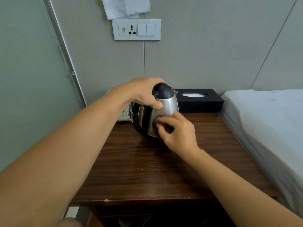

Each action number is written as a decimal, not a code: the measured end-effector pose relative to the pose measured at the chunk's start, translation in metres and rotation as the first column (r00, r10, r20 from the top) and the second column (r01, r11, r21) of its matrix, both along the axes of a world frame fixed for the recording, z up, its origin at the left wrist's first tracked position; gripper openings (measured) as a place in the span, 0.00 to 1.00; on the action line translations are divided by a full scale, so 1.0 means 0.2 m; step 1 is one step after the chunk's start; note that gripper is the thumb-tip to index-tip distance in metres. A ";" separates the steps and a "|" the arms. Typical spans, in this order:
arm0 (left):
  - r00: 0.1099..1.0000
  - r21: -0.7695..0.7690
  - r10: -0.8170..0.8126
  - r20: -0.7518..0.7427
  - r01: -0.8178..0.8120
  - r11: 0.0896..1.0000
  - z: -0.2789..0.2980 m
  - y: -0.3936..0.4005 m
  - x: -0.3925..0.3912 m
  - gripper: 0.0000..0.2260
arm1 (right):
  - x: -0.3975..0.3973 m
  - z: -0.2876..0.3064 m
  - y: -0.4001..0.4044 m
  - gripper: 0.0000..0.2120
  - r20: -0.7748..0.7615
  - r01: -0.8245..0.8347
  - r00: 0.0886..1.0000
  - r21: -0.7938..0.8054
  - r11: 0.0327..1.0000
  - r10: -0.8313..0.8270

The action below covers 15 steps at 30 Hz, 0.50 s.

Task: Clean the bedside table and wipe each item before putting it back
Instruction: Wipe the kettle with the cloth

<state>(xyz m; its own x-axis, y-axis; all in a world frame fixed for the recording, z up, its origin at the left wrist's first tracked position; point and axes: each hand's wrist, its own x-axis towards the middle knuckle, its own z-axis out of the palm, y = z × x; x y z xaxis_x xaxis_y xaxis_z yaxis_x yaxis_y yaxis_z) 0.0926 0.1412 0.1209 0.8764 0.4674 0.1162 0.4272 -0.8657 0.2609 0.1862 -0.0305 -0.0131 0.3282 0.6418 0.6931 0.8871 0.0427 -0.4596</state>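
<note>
Grey padded wall panels back a dark wood-grain counter (164,169) wedged against a bed with a pale sheet (265,122), seen from the head camera. A stainless-steel kettle (165,107) with a black lid stands tilted near the back of the counter. The left hand (144,92) grips the kettle from above and behind, fingers curled around its black handle and the thumb pressed on the steel side. The right hand (177,133) is at the kettle's lower front, fingers curled against the metal; whether it pinches a cloth cannot be told. Behind the kettle on the bed side sits a black tissue box (200,102) with an oval opening, against the wall. On the kettle's other side, partly hidden by the left arm, lies a light-coloured telephone (123,114) with its keypad showing. Above the kettle on the wall is a white socket-and-switch plate (136,29), with a white paper (126,7) hanging over it.
</note>
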 end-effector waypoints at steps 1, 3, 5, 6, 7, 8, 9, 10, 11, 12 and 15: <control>1.000 -0.001 0.004 -0.002 -0.004 1.000 0.00 0.00 0.00 0.35 | -0.01 -0.06 -0.02 0.11 0.026 -0.027 0.999 -0.091 0.996 0.029; 1.000 -0.007 -0.001 -0.009 0.000 1.000 0.00 0.00 -0.01 0.35 | -0.03 -0.13 -0.04 0.12 0.030 -0.054 0.998 -0.244 0.968 0.064; 1.000 -0.003 0.000 -0.012 0.000 1.000 0.00 0.00 0.00 0.35 | -0.04 -0.12 -0.02 0.11 0.038 -0.026 0.999 -0.252 0.967 0.037; 1.000 0.003 0.003 -0.016 -0.003 1.000 0.00 0.00 0.00 0.35 | -0.04 -0.08 -0.02 0.10 0.045 -0.003 0.999 -0.207 0.978 0.013; 1.000 0.010 0.006 -0.016 -0.006 1.000 0.00 0.00 0.01 0.35 | -0.05 -0.04 0.00 0.10 0.044 0.018 0.999 -0.132 0.991 -0.013; 1.000 0.012 0.009 -0.016 -0.009 1.000 0.00 0.00 0.01 0.35 | -0.05 0.01 0.01 0.10 0.028 0.043 0.999 -0.040 0.998 -0.041; 1.000 0.009 0.009 -0.017 -0.009 1.000 -0.01 0.00 0.01 0.35 | -0.04 0.06 0.02 0.10 -0.011 0.065 0.998 0.039 0.997 -0.065; 1.000 0.003 0.006 -0.016 -0.006 1.000 -0.01 0.01 0.01 0.35 | -0.03 0.08 0.03 0.10 -0.057 0.080 0.996 0.089 0.993 -0.075; 1.000 -0.001 0.004 -0.015 -0.004 1.000 0.00 0.01 0.01 0.35 | -0.03 0.09 0.04 0.11 -0.084 0.085 0.994 0.107 0.991 -0.076; 1.000 -0.002 0.004 -0.013 -0.004 1.000 0.00 0.01 0.01 0.35 | -0.02 0.06 0.03 0.11 -0.073 0.079 0.995 0.101 0.992 -0.072; 1.000 0.003 0.011 -0.015 -0.011 1.000 0.00 0.01 0.00 0.34 | -0.03 -0.10 -0.03 0.10 0.024 -0.008 1.000 -0.107 0.994 0.011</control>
